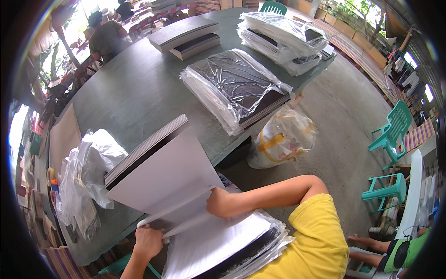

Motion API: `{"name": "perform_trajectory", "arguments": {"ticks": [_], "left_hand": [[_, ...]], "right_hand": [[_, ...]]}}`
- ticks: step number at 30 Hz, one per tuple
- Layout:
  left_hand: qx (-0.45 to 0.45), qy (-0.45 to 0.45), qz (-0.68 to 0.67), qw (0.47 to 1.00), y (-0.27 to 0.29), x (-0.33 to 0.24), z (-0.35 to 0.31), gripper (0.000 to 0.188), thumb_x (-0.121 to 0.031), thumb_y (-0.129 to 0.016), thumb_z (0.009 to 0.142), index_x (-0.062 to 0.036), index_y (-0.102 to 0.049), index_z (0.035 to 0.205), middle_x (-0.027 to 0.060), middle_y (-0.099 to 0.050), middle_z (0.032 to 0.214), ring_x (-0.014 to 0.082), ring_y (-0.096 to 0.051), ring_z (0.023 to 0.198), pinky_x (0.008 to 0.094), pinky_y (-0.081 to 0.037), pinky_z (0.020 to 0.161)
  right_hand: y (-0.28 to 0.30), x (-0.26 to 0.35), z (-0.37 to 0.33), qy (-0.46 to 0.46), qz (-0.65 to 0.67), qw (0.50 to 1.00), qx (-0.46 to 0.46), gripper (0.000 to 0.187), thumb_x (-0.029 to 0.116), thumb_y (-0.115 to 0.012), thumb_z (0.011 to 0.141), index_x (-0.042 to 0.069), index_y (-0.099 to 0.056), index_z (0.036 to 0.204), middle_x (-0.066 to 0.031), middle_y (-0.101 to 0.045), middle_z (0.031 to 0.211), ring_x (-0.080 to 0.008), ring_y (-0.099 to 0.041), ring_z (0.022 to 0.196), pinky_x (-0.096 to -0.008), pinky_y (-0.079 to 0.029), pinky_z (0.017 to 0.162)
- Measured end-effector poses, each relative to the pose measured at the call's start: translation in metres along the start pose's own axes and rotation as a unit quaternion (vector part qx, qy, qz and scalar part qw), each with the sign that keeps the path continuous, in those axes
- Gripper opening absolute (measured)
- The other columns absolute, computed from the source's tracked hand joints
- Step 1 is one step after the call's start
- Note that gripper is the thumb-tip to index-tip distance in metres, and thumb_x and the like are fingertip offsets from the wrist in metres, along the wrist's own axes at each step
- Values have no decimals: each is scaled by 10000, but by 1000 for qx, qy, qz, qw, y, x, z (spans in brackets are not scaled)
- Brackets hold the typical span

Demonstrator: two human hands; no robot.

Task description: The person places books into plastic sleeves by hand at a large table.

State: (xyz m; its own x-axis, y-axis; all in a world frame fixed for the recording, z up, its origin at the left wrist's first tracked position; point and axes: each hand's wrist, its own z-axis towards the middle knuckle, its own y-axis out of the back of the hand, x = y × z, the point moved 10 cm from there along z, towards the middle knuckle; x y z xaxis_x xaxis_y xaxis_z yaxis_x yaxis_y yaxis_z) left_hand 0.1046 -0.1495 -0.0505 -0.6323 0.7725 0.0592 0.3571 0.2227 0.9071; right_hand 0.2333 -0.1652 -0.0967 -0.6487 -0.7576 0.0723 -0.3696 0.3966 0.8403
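A: How do the two hands stand, nearest the body?
B: Both are closed. The left hand point(148, 241) and the right hand point(220, 203) each grip an edge of one clear plastic film point(188, 224), set apart from each other.

A: And the things about them?
B: One plastic-covered pile point(223, 249) lies under the film, close against the person's yellow shirt point(313, 237). One broad white sheet point(162, 179) slopes from the desk point(125, 88) down to the hands; whether its lower edge is inside the film cannot be told.

A: Next out?
B: One stack of boards point(145, 146) sits on the desk, at the sheet's upper edge. To its left is one heap of loose plastic bags point(79, 181); the bags cannot be counted.

A: Beyond that?
B: One white sack point(283, 137) with yellow tape stands on the floor point(334, 139), beside the desk. Across the desktop are one wrapped stack point(227, 86), two bare board blocks point(183, 33), touching, and one taller wrapped pile point(281, 39).

A: Farthest?
B: One green chair point(274, 7), past the desk's far edge.
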Motion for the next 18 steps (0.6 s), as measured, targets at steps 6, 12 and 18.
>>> {"name": "perform_trajectory", "arguments": {"ticks": [6,12,18], "left_hand": [[-60,-116,-79,988,6,-26,-5,257,-289,-605,641,-44,-582,567,69,-533,538,215,-543,564,321,-423,547],[-503,97,-491,705,118,89,-95,143,-98,-633,624,-33,-510,591,-3,-434,539,81,-370,462,223,-278,409],[-736,315,-214,560,120,108,-146,332,58,-499,682,-13,-525,1006,51,-449,770,120,-441,715,235,-386,656]], "right_hand": [[125,-86,-87,-50,340,776,-528,305,38,-598,634,42,-548,934,-95,-571,748,-172,-575,598,-272,-453,499],[117,-117,-147,-129,362,620,-684,477,-108,-563,510,69,-552,953,-46,-571,790,-139,-556,643,-241,-457,563],[158,-89,-138,-89,252,678,-685,536,-99,-489,478,75,-536,984,-70,-533,951,-260,-503,859,-308,-450,687]]}}
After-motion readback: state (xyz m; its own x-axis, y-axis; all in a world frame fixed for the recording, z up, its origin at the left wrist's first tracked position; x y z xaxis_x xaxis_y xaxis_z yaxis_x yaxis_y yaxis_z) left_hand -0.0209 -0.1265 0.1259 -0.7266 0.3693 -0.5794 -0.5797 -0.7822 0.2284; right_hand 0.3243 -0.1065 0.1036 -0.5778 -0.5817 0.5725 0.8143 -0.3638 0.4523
